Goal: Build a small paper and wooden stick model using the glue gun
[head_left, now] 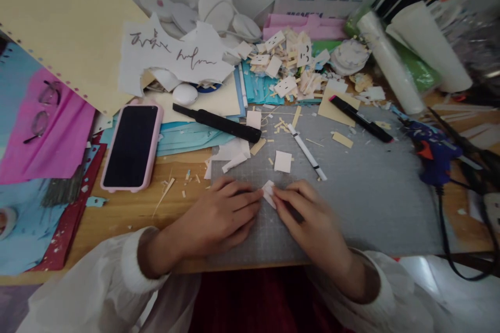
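Observation:
Between my two hands, low over the grey cutting mat (375, 203), is a small white paper piece (268, 192). My left hand (222, 213) touches its left edge with the fingertips, the other fingers lying close together. On its right side, the thumb and forefinger of my right hand (312, 218) pinch it. Just beyond my fingertips lies a white paper square (283, 161). A slim white pen (307, 152) with dark bands rests on the mat further right. Scraps of white and cream paper are scattered around these things.
A pink-cased phone (130, 146) lies at left, near a black stick-shaped tool (219, 122). A black marker (361, 118) sits at the back right. Small paper figures with drawn faces (286, 86) are heaped behind. A blue glue gun (435, 151) with its cord lies at right.

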Action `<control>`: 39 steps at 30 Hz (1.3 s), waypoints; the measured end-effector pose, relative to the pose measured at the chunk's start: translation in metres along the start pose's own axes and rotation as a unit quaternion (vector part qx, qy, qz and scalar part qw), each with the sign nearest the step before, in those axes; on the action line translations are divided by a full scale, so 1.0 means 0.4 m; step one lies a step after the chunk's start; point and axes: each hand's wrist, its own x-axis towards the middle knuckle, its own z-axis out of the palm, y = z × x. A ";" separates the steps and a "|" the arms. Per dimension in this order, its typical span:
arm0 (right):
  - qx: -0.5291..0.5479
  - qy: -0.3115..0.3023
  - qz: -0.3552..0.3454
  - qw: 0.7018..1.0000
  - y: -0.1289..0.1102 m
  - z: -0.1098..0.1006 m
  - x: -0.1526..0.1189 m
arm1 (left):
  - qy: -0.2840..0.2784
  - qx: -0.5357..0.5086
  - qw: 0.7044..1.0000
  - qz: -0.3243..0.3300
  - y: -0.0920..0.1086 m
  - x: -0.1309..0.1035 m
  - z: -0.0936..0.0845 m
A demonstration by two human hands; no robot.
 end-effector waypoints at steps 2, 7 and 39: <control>0.033 0.039 -0.003 0.999 0.013 -0.024 -0.002 | -0.002 -0.004 1.000 -0.006 0.000 0.001 0.000; 0.006 0.098 0.026 0.995 0.038 -0.054 -0.015 | 0.007 -0.012 1.000 -0.003 -0.001 0.003 0.001; 0.018 0.072 -0.236 0.969 -0.022 -0.066 0.028 | 0.201 0.062 0.973 0.096 0.002 -0.034 -0.035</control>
